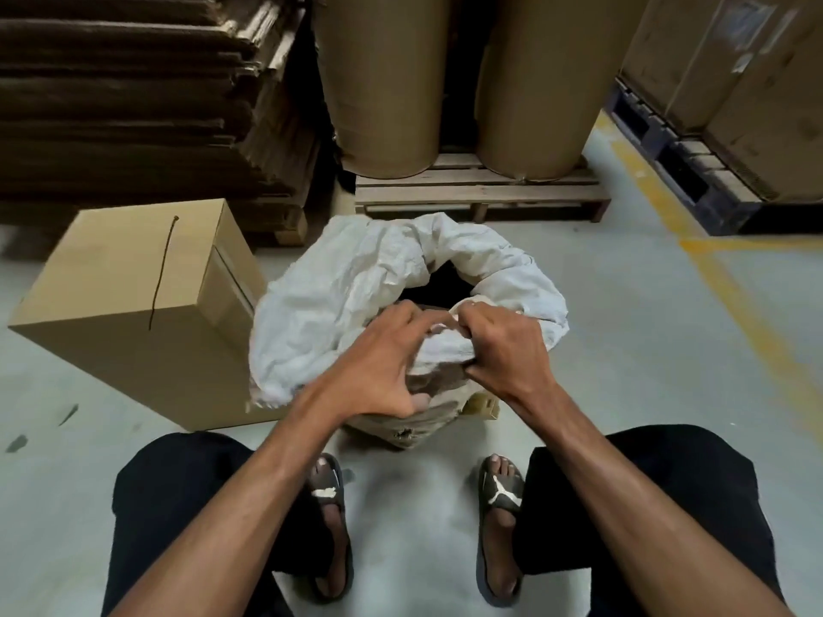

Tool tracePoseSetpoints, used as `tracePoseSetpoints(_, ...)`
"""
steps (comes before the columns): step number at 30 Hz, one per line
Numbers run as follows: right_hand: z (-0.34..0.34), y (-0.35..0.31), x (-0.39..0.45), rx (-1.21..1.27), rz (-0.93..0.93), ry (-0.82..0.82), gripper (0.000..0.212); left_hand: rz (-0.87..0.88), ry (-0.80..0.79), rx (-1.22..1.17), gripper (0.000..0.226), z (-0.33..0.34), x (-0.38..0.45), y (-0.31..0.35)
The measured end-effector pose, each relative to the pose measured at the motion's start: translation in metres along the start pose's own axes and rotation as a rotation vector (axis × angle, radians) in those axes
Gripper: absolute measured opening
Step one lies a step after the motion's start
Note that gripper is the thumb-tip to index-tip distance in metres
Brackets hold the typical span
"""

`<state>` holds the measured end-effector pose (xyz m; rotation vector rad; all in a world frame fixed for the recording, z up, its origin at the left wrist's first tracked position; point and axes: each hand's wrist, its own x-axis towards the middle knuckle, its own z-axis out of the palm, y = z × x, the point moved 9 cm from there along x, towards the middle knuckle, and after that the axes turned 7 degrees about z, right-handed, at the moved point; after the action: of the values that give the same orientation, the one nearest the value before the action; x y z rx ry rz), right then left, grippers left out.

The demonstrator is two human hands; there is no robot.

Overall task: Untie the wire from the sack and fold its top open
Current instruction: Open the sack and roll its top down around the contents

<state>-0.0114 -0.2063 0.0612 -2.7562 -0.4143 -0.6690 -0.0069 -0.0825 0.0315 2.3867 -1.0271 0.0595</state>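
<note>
**Both hands roll the near rim of the sack outward**

The fingers of the right hand (503,349) are curled tight, pinching a bunched fold of the crumpled white woven sack (338,300) at its near rim. The left hand (378,362) sits just beside it, fingers bent and pressed onto the same fold, thumb tucked under the brown lower cloth. The sack stands on the floor directly ahead of the person's sandalled feet, its mouth already gaping dark beyond the knuckles. A thin dark wire (162,269) lies on the plain brown cardboard box (111,305) left of the sack, so the untying looks done. The rim runs side to side between the hands; the unrolled stretch lies toward the left hand, which seems better placed to continue the fold.
</note>
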Motion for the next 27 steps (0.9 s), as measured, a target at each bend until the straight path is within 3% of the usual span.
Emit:
tracePoseSetpoints(2, -0.001, -0.005, -0.002, -0.062, -0.04, 0.145, 0.025, -0.099, 0.009, -0.085, 0.096, -0.005, -0.008, -0.011)
tracePoseSetpoints(4, -0.003, -0.014, -0.01, -0.14, -0.086, 0.278, 0.02, -0.128, 0.01, 0.13, 0.094, -0.016, -0.008, -0.017)
tracePoseSetpoints(7, -0.004, -0.022, -0.018, -0.156, -0.125, 0.341, 0.017, -0.146, 0.046, 0.251, 0.056, -0.024, -0.001, -0.019)
tracePoseSetpoints(8, -0.002, -0.021, -0.015, -0.122, -0.115, 0.273, 0.014, -0.153, 0.08, 0.209, 0.04, -0.024, -0.001, -0.018)
tracePoseSetpoints(9, 0.003, -0.016, -0.01, -0.073, -0.078, 0.153, 0.025, -0.141, 0.112, 0.192, 0.032, -0.023, 0.0, -0.017)
tracePoseSetpoints(12, 0.024, -0.001, -0.01, 0.004, 0.033, -0.265, 0.08, 0.031, 0.221, 0.312, 0.028, -0.021, 0.001, -0.002)
tracePoseSetpoints(15, 0.036, 0.001, -0.015, 0.004, 0.078, -0.489, 0.117, 0.29, 0.393, 0.543, 0.026, -0.021, -0.006, 0.027)
tracePoseSetpoints(17, 0.044, -0.004, -0.009, -0.031, 0.08, -0.531, 0.104, 0.376, 0.452, 0.619, 0.035, -0.022, -0.012, 0.039)
tracePoseSetpoints(19, 0.044, -0.009, 0.002, -0.055, 0.097, -0.437, 0.057, 0.366, 0.424, 0.606, 0.027, -0.021, -0.013, 0.04)
tracePoseSetpoints(21, 0.043, -0.011, 0.007, -0.051, 0.138, -0.353, 0.036, 0.224, 0.231, 0.356, 0.02, -0.02, -0.014, 0.013)
tracePoseSetpoints(23, 0.046, -0.012, 0.005, -0.025, 0.157, -0.287, 0.036, 0.026, 0.046, -0.026, 0.037, -0.018, -0.026, -0.016)
tracePoseSetpoints(24, 0.046, -0.013, 0.004, -0.018, 0.165, -0.237, 0.035, -0.056, 0.03, -0.182, 0.043, -0.021, -0.034, -0.026)
tracePoseSetpoints(26, 0.044, -0.013, 0.002, 0.0, 0.201, -0.141, 0.035, -0.218, 0.194, -0.304, 0.049, -0.037, -0.049, -0.044)
tracePoseSetpoints(27, 0.044, -0.012, 0.001, 0.008, 0.231, -0.104, 0.035, -0.35, 0.33, -0.24, 0.051, -0.049, -0.057, -0.056)
